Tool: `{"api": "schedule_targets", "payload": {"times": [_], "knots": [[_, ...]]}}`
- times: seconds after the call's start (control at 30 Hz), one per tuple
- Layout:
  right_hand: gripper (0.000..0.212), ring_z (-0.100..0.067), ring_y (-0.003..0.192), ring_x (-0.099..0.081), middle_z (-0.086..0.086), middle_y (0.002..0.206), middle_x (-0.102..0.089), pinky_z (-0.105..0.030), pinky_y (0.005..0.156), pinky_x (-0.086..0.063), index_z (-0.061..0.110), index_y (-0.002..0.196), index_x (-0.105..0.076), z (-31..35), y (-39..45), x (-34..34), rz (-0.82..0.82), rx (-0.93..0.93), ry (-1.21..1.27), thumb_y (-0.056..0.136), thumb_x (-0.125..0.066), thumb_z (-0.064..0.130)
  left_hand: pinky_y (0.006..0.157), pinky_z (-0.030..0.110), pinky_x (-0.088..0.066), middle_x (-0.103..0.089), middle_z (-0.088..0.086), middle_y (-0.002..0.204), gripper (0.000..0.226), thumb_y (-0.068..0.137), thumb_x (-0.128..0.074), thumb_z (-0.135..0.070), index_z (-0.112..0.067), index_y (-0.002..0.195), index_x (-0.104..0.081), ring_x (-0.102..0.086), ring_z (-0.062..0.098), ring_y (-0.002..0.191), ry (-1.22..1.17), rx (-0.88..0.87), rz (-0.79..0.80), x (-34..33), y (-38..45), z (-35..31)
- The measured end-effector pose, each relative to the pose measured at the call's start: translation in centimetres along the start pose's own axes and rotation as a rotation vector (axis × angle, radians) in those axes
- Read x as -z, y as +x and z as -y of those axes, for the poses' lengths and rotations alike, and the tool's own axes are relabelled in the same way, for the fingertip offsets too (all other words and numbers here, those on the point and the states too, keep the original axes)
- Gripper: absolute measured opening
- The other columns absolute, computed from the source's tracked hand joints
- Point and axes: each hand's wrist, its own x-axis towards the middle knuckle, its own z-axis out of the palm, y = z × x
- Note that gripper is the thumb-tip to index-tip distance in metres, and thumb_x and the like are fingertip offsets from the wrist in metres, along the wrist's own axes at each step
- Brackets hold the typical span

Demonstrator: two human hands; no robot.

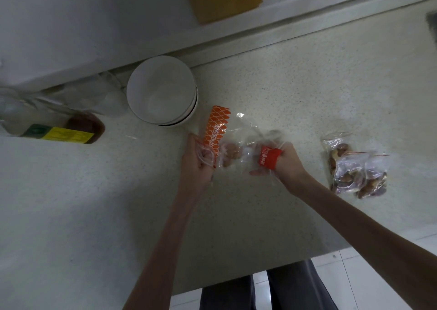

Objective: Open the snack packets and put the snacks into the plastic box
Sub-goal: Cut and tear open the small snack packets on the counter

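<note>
Over the speckled tabletop (295, 78), one clear snack packet (236, 144) with orange print stretches between both hands: left hand (198, 160) grips its orange end, right hand (281, 160) clutches the red-labelled end. Seemingly two zip bags of nuts (357, 172) lie right; one white bowl (162, 90) behind.

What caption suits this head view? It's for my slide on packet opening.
Both hands, left and right, grip a clear snack packet over the counter, beside white bowls and nut bags.

My one head camera looks steeply down at the counter (260, 78), close above my outstretched forearms.
</note>
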Motion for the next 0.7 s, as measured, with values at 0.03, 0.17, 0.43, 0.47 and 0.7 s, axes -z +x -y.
{"api": "schedule_targets", "payload": {"times": [0.03, 0.17, 0.43, 0.47, 0.7], "knots": [[0.015, -0.030, 0.073, -0.068, -0.019, 0.094, -0.069, -0.048, 0.058, -0.058, 0.009, 0.086, -0.073, 0.1, -0.1, 0.2, -0.014, -0.003, -0.014, 0.081, -0.067, -0.005, 0.041, 0.030, -0.049, -0.061, 0.007, 0.083, 0.014, 0.095, -0.050, -0.002, -0.011, 0.102, -0.042, -0.059, 0.017, 0.055, -0.003, 0.012, -0.008, 0.0, -0.1, 0.0], [0.019, -0.029, 0.071, -0.068, -0.022, 0.094, -0.068, -0.043, 0.053, -0.059, -0.011, 0.098, -0.066, 1.1, -0.3, 0.9, -0.031, 0.018, -0.079, 0.078, -0.066, -0.012, 0.040, 0.039, -0.051, -0.062, 0.010, 0.078, 0.018, 0.094, -0.048, 0.000, -0.016, 0.098, -0.040, -0.058, 0.024, 0.051, 0.007, 0.014, -0.067, 0.1, -0.7, 0.0], [0.035, -0.031, 0.065, -0.069, -0.022, 0.082, -0.069, -0.046, 0.063, -0.060, 0.005, 0.077, -0.073, 1.7, -1.4, 4.6, -0.199, 0.021, -0.201, 0.079, -0.049, -0.020, 0.033, 0.034, -0.049, -0.061, 0.003, 0.071, 0.018, 0.090, -0.055, -0.020, -0.026, 0.090, -0.038, -0.057, 0.012, 0.040, 0.125, -0.020, -0.128, -0.2, -0.3, -0.4], [0.033, -0.026, 0.063, -0.069, -0.019, 0.076, -0.068, -0.040, 0.061, -0.060, 0.004, 0.077, -0.071, 1.6, -1.7, 5.3, -0.221, 0.024, -0.228, 0.082, -0.048, -0.018, 0.032, 0.036, -0.048, -0.062, 0.006, 0.070, 0.015, 0.091, -0.054, -0.020, -0.023, 0.090, -0.039, -0.056, 0.013, 0.038, 0.138, -0.011, -0.141, -0.3, -0.3, -0.3], [0.027, -0.019, 0.047, -0.067, -0.004, 0.049, -0.064, -0.021, 0.048, -0.054, 0.011, 0.086, -0.070, 1.4, -5.3, 10.5, -0.296, 0.012, -0.140, 0.093, -0.048, -0.004, 0.074, 0.040, -0.049, -0.053, 0.015, 0.098, 0.004, 0.086, -0.055, -0.001, -0.003, 0.087, -0.052, -0.055, 0.038, 0.082, 0.356, -0.203, -0.200, -0.5, -0.8, -1.1]]}}
